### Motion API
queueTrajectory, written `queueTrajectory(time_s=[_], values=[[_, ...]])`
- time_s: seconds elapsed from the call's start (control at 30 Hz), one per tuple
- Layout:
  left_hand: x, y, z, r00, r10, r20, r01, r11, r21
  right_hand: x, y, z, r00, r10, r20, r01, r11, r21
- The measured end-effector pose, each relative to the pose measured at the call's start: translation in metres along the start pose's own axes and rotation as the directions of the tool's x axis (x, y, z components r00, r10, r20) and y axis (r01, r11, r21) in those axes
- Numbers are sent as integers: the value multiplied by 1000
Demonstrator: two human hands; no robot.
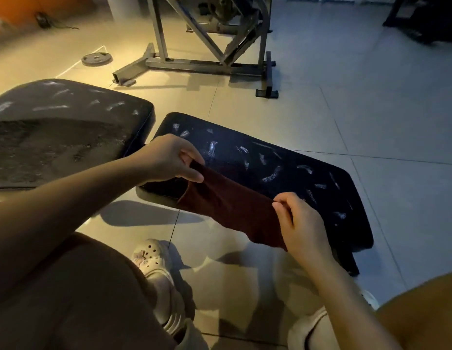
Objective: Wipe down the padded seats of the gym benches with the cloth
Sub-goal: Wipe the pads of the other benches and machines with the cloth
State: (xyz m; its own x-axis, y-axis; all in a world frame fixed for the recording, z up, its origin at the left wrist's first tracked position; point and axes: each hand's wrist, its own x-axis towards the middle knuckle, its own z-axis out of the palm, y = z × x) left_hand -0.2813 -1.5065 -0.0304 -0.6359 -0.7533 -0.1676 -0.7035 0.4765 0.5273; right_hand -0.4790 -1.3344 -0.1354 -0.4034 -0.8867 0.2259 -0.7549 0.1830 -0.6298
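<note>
A dark red cloth (pixel 227 205) is stretched between my two hands just above the near edge of a black padded bench seat (pixel 275 170). My left hand (pixel 169 160) pinches the cloth's upper left corner. My right hand (pixel 300 223) pinches its lower right end. White smudges are scattered over this seat. A second black padded seat (pixel 63 127) lies to the left, with white smudges along its far side and a dusty grey patch in the middle.
A grey metal machine frame (pixel 207 56) stands on the tiled floor behind the benches, and a weight plate (pixel 96 59) lies on the floor at the back left. My knees and pale clogs (pixel 156 279) fill the foreground.
</note>
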Motion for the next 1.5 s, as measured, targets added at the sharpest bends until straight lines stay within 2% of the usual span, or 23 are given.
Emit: queueTrajectory(time_s=[0.17, 0.3, 0.37, 0.5, 0.57, 0.63, 0.7, 0.77, 0.9, 1.07, 1.17, 1.27, 1.4, 1.5], values=[[-31, -11, -10, 999, -5, 48, 0, 994, 108, -11, -10, -8, 980, -76, 183, 65, 996, 69], [-18, -17, -4, 996, 60, -62, -48, 981, 186, -11, -10, -1, 984, -52, 171, 31, 992, 120], [13, -12, 6, 989, 130, -75, -105, 956, 273, -4, 0, 6, 988, 19, 151, -31, 997, 72], [88, 3, 42, 972, 226, -59, -174, 870, 462, 16, 27, 21, 968, 210, 135, -189, 970, -156], [114, -1, 67, 970, 232, -72, -167, 852, 495, 24, 28, 35, 977, 187, 97, -169, 970, -174], [127, -14, 82, 953, 227, -199, -128, 901, 415, 38, 13, 54, 990, 56, 127, -40, 991, -124], [135, -26, 82, 902, 249, -352, -115, 925, 362, 58, -4, 82, 963, -62, 261, 83, 994, -72], [135, -33, 74, 857, 248, -452, -101, 940, 326, 73, -16, 110, 934, -73, 349, 97, 994, -51], [115, -45, 66, 786, 255, -563, -82, 946, 314, 82, -6, 131, 958, 20, 286, 22, 989, -143], [73, -70, 105, 842, 204, -499, 24, 911, 412, 87, 64, 107, 931, 306, 197, -243, 926, -288], [65, -72, 121, 839, 233, -492, 65, 855, 515, 85, 84, 99, 912, 382, 146, -325, 893, -311], [67, -70, 122, 843, 219, -491, 95, 838, 538, 81, 68, 106, 934, 330, 138, -284, 919, -275], [66, -71, 123, 856, 220, -467, 98, 818, 566, 69, 27, 124, 968, 65, 242, -24, 985, -169], [66, -71, 123, 853, 226, -471, 98, 816, 570, 69, 19, 125, 953, -24, 302, 69, 988, -141]])
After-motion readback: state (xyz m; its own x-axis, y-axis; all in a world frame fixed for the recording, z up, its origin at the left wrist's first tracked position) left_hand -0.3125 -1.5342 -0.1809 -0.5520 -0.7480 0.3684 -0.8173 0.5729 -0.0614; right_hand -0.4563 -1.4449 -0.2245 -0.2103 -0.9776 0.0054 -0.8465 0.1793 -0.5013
